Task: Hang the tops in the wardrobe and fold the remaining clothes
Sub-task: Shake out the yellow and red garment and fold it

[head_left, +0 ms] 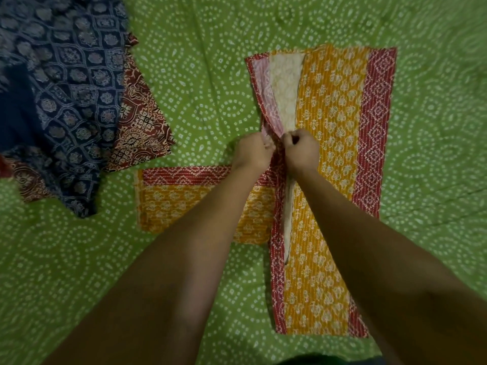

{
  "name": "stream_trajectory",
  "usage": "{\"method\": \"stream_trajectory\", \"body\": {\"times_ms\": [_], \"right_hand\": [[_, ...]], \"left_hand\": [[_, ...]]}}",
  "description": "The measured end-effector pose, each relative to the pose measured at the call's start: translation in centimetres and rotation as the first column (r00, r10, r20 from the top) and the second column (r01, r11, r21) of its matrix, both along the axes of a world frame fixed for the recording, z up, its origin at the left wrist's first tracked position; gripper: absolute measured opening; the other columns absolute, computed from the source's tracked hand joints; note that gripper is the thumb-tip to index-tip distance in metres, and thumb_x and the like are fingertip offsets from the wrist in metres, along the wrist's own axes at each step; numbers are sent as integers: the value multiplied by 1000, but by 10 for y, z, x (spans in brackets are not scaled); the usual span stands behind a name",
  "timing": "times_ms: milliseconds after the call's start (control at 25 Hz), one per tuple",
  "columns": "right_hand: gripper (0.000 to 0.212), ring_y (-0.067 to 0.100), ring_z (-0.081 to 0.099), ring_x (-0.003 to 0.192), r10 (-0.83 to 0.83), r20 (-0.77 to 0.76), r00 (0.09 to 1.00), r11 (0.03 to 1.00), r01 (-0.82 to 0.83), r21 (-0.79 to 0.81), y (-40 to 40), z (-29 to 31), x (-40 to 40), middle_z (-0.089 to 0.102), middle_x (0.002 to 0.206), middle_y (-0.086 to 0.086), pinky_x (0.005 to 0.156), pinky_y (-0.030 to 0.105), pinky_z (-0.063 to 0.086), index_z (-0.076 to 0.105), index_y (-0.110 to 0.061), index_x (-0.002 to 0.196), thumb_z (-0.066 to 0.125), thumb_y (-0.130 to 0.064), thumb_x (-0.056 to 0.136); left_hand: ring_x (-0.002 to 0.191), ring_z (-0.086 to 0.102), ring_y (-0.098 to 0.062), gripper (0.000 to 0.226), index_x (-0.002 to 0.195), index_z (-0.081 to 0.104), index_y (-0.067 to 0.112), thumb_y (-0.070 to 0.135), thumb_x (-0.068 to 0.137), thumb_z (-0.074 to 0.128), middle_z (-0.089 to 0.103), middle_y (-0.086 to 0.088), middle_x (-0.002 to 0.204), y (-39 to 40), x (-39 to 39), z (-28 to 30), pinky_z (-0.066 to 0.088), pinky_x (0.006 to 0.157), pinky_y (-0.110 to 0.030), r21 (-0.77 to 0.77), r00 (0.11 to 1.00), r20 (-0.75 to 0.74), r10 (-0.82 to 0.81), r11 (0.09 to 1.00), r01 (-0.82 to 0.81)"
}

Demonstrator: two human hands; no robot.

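Both hands, L & R, pinch yellow jacket front edges in tight grip; blue clothes lie left of jacket on green bedsheet.

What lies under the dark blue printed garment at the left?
A maroon printed cloth sticks out from under the blue garment, both on the green bedspread. How far the cloth runs underneath is covered.

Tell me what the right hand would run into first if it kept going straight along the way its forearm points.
The right hand, pinching the yellow-and-red quilted printed top at its front opening, points up the garment. It would likely first slide over the turned-back cream lining, then onto the green dotted bedsheet; depth is unclear.
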State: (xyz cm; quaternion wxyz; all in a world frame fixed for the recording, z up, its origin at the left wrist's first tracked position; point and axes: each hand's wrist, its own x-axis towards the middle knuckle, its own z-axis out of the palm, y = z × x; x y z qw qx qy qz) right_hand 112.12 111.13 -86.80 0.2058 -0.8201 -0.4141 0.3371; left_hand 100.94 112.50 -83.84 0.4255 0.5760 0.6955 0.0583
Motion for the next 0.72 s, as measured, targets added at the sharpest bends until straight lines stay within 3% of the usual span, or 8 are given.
{"method": "stream_trajectory", "body": {"times_ms": [120,200,280,320,400,520,640,720], "right_hand": [[25,26,60,82,12,-26,1000,1000,-11,10,0,0,0,66,93,11,68,34,47,64,-5,96,49,-26,96],[24,26,59,82,8,-52,999,1000,-8,5,-1,-1,0,65,94,11,66,31,44,63,-6,96,50,-26,96],[23,24,59,81,6,-74,997,1000,-6,6,-2,-1,2,65,95,10,65,28,40,63,-7,97,50,-25,96],[22,23,58,80,-2,-93,996,1000,2,7,-3,1,2,65,95,9,64,27,38,63,-7,96,50,-25,96],[19,20,55,77,-53,-160,986,998,56,17,-4,7,2,64,92,7,61,27,36,59,-10,94,48,-26,97],[18,14,53,74,-147,-219,965,981,171,95,-11,18,3,60,89,1,58,26,36,52,-15,94,45,-32,99],[22,13,54,88,-148,-119,982,960,171,222,-25,24,1,57,98,-3,78,32,42,52,-19,101,42,-38,98],[25,10,48,104,-139,-8,990,962,137,235,-40,27,-5,53,110,-7,91,34,30,53,-22,110,42,-41,98]], "left_hand": [[104,52,-23,8,91,66,22,25,87,60,55,-2,109,5,3,6,44,86,-35,84,941,-230,-250,958,275],[114,41,-23,23,98,68,23,37,84,57,51,-1,118,6,-10,9,34,92,-39,78,763,-390,-516,807,585],[120,33,-21,38,110,65,25,46,79,60,46,3,125,10,-25,14,26,98,-42,56,639,-381,-669,673,738],[122,31,-20,39,111,64,26,45,78,64,46,6,125,13,-31,17,22,102,-42,76,633,-318,-706,646,760],[128,31,-17,30,103,64,27,40,77,70,52,12,124,21,-36,22,12,111,-43,148,605,-211,-767,587,796],[131,38,-15,20,99,62,23,33,83,68,59,4,121,32,-33,27,-5,116,-39,198,410,-282,-868,365,909],[127,47,-22,22,112,52,20,31,93,57,64,-4,112,30,-27,34,16,119,-44,152,335,-260,-905,305,940],[98,59,-23,25,116,47,19,34,96,49,65,-5,99,25,-27,38,44,99,-45,144,339,-254,-906,311,939]]}}
